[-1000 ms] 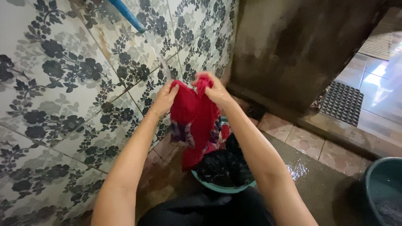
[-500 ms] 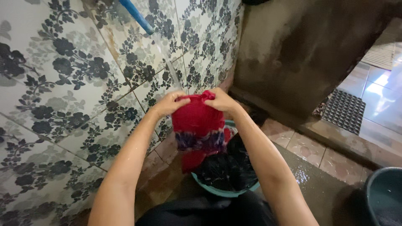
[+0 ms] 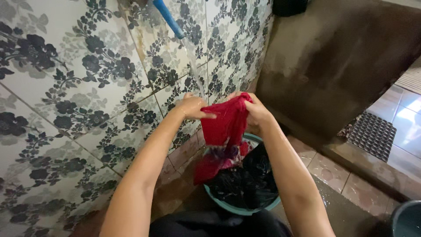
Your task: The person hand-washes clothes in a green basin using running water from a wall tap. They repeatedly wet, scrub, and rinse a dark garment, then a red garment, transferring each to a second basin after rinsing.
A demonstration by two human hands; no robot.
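Between both hands, above the basin, the red cloth (image 3: 228, 125) was held bunched at its top edge: the left hand (image 3: 195, 107) clamped one corner and the right hand (image 3: 256, 115) gripped the other, fingers closed tight on the wet fabric. Compared with a second before, the hands had drawn closer and the cloth sat lower and more crumpled, now directly under the thin stream of water falling from the blue pipe (image 3: 169, 19) above the grip. That suggested rinsing or rubbing was under way. Below the grip, the teal basin (image 3: 258, 208) held dark garments. Left of the grip stood a floral tiled wall (image 3: 79, 87); right, a stained dark wall (image 3: 333, 66), wet floor tiles (image 3: 333, 173) and a drain mat (image 3: 372, 134).
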